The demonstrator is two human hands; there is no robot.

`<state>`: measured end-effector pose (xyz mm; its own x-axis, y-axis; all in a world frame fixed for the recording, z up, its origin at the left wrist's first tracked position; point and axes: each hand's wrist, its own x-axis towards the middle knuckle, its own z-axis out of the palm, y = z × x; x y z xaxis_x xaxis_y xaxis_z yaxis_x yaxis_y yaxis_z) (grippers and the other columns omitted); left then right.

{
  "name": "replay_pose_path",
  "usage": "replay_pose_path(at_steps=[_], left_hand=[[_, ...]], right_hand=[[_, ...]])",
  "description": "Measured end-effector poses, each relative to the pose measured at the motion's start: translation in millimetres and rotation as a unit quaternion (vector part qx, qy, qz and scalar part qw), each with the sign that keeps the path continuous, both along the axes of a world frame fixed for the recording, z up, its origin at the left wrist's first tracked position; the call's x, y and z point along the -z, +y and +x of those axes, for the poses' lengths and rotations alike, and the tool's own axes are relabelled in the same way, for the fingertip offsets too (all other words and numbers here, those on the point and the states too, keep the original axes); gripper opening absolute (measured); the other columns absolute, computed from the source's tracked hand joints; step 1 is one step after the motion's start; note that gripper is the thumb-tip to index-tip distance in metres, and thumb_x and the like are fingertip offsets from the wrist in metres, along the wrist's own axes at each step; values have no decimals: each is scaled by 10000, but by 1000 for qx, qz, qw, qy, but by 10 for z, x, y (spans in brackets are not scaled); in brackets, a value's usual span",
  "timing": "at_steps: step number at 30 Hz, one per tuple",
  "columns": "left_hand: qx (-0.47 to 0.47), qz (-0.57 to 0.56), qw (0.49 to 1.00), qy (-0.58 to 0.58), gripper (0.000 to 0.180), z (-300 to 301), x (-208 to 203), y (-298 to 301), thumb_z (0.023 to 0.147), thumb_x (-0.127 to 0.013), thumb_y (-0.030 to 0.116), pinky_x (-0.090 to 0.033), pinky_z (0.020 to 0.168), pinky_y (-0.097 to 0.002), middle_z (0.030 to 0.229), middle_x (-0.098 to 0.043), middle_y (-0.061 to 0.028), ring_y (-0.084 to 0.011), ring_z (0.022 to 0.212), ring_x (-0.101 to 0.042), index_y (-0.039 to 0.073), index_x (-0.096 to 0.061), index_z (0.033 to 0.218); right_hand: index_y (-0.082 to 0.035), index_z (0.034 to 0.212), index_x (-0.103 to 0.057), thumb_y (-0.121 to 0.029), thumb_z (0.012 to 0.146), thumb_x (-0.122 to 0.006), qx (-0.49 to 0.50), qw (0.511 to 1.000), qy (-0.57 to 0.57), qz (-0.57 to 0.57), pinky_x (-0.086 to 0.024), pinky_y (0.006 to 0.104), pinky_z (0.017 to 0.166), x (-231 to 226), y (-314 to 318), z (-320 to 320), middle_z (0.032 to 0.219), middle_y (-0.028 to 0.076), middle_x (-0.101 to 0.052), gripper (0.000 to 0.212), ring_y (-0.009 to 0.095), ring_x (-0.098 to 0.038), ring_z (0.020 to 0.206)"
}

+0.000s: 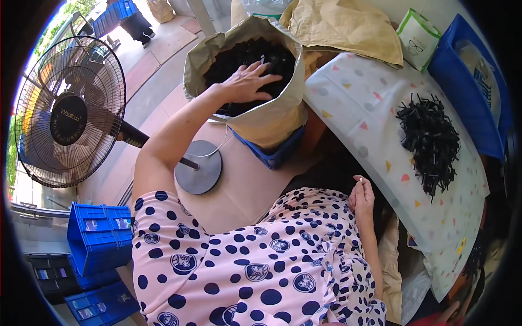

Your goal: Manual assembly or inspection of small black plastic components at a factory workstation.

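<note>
My left hand (247, 84) reaches over the mouth of a large tan sack (272, 126), its fingers spread and resting on the black contents. The sack is full of small black pieces (231, 57), too dark and crowded to tell their kind. Close to my lap, beside the table edge, my right hand (362, 200) is closed with the fingers curled in. What it holds, if anything, cannot be made out. A heap of short black stick-like plastic pieces (429, 144) lies on the patterned white tablecloth (364, 108), to the right of both hands.
A blue crate (266, 155) supports the sack. A black standing fan (70, 114) with a round base (201, 174) is at the left. Blue crates (100, 236) are stacked lower left. A blue bin (462, 70), a green-white tissue pack (417, 41) and a folded tan sack (342, 27) line the table's far side.
</note>
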<state>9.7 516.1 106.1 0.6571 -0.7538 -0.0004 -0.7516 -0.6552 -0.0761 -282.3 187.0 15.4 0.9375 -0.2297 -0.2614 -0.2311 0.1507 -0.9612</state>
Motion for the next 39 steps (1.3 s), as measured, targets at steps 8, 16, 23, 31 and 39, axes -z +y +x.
replay_pose_path(at_steps=[8,16,23,31,39], left_hand=[[-254,-67,963,-51,536,938,119,149,867,-520,489,-349,975,-558,1371,-400,-103,-337,1266,-389,221,-446,1325],[-271,-7,962,29,534,772,-36,636,870,-551,392,-390,992,-444,1316,-467,-120,-316,1218,-457,178,-413,1339],[-220,49,966,125,523,338,-351,889,860,-575,359,-412,944,-414,1181,-573,-179,-348,1122,-522,114,-443,1303],[-70,-84,993,41,450,-153,-1031,188,852,-589,229,-455,847,-373,1074,-596,-146,-278,933,-583,100,-486,1270],[161,-135,966,151,400,-582,-1214,-1463,868,-569,170,-473,790,-355,1112,-597,-133,-253,883,-596,65,-500,1248]], right_hand=[[-38,1108,-490,-219,987,-434,16,999,31,17,-229,186,373,14,8,10,546,-41,-336,224,31,-269,404],[-15,1097,-518,-137,940,-484,-96,993,-61,11,-233,184,395,-710,112,68,567,-82,-348,202,20,-292,413],[15,751,-595,-102,914,-510,-493,694,-479,215,-264,276,355,-2216,271,66,493,66,-435,218,163,-332,340],[-138,962,-693,-146,833,-689,-374,718,-508,294,-149,228,369,-2460,323,-504,474,-69,-371,130,37,-257,343],[-71,1000,-684,-123,841,-662,-431,685,-525,263,-176,248,370,-2530,131,-563,493,-46,-412,168,64,-289,356]])
